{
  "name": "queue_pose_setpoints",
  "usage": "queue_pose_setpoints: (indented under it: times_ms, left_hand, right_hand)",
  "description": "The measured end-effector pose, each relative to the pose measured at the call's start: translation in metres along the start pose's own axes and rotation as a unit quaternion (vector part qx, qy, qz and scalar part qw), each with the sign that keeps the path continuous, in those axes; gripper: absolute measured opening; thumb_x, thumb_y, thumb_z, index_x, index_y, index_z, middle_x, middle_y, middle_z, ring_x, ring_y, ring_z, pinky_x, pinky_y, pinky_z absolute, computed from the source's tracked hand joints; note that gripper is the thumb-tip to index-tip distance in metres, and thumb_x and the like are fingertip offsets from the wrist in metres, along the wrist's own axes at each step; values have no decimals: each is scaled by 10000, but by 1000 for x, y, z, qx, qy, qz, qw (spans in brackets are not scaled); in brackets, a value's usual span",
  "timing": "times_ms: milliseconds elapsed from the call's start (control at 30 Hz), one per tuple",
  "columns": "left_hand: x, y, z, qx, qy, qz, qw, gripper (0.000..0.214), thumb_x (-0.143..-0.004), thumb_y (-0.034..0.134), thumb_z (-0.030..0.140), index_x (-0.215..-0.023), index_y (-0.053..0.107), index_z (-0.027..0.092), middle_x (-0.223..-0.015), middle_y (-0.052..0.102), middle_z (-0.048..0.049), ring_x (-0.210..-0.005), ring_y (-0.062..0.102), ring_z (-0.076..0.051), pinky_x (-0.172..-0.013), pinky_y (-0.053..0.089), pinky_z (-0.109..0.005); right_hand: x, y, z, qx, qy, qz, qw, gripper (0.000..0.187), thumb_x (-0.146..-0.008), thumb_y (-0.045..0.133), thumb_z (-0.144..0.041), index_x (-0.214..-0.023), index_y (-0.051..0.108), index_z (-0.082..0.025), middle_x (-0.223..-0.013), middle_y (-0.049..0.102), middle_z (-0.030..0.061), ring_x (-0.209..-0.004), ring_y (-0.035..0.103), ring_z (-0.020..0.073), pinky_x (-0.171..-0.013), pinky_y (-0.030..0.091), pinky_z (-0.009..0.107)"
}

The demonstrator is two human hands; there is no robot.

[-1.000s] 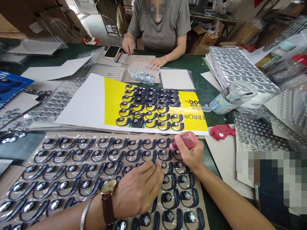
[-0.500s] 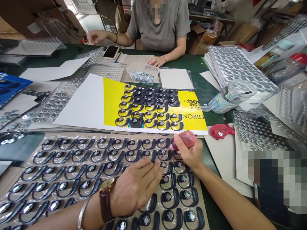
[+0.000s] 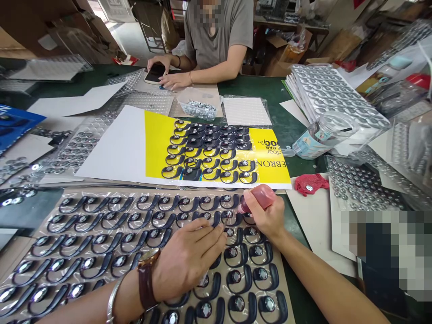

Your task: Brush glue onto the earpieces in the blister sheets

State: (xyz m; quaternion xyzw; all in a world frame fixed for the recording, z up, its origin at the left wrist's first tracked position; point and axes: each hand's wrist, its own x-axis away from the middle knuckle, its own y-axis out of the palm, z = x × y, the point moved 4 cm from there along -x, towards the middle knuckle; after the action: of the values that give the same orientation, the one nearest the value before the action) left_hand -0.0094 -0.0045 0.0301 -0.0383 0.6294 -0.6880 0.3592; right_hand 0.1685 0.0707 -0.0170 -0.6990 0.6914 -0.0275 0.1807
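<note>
My right hand (image 3: 268, 216) is wrapped round a small squeeze bottle (image 3: 261, 198) of red liquid. The bottle tilts down to the left, its thin tip close to a shiny round disc on a black hook-shaped piece (image 3: 229, 216). Stretched out and close together, the fingers of my left hand (image 3: 191, 258) lie over the same sheet, their tips just below the bottle's tip; its thumb and palm are hidden. Rows of these black pieces, which look like ear-hook earphones, sit under clear film on a brown cardboard sheet (image 3: 288, 310).
Behind lies a yellow and white printed card (image 3: 153, 144) bearing similar pieces. A tub of small metal parts (image 3: 199, 110), a clear jar (image 3: 313, 139), a red cloth (image 3: 311, 183) and stacked sheets (image 3: 337, 92) surround it. Across the table, a co-worker's hands (image 3: 168, 74) touch a phone (image 3: 155, 75).
The co-worker's hands have come together at the phone, one from the far left, the other from beside the tub. My left hand has shifted slightly; my right hand stays at nearly the same place.
</note>
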Motion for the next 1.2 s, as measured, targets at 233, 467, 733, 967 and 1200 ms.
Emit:
queue_pose_setpoints:
  times_ms: [233, 467, 733, 967, 1200]
  left_hand:
    - [5, -1, -19, 124, -72, 29, 989, 322, -822, 466, 19, -1084, 618, 129, -1085, 683, -99, -908, 670, -186, -821, 523, -377]
    - [5, 1, -39, 227, -164, 79, 957, 203, -894, 547, 97, -1050, 651, 175, -949, 721, -47, -816, 683, -141, -790, 516, -326]
    - [2, -8, -31, 147, -93, 70, 982, 295, -858, 478, 17, -1081, 622, 144, -1027, 705, -66, -875, 678, -149, -814, 512, -340]
    - [-3, -5, -32, -13, -9, 43, 999, 321, -859, 383, 37, -1108, 584, 67, -1104, 671, -108, -963, 654, -198, -841, 509, -385]
    - [-5, 10, -25, -86, 30, 15, 996, 301, -916, 339, 62, -1056, 605, 42, -1032, 679, -134, -943, 643, -203, -856, 512, -377]
  right_hand:
    - [2, 2, 4, 18, 21, -21, 999, 183, -860, 606, -324, -752, 636, -179, -574, 677, -1, -457, 610, 124, -447, 486, 208]
    - [3, 3, -1, 41, -7, -26, 999, 180, -821, 642, -341, -752, 635, -176, -568, 651, -1, -462, 598, 127, -458, 489, 221]
    - [-30, 0, -12, -106, 59, -33, 992, 260, -776, 686, -421, -810, 624, -171, -611, 664, -1, -441, 599, 121, -409, 500, 213]
    - [-38, 11, 2, -84, 15, 42, 995, 242, -812, 650, -403, -768, 623, -166, -582, 640, -1, -487, 636, 142, -394, 500, 207]
    - [-33, 15, 9, -88, 13, 2, 996, 190, -815, 660, -357, -805, 623, -171, -624, 662, 5, -540, 668, 165, -425, 526, 222]
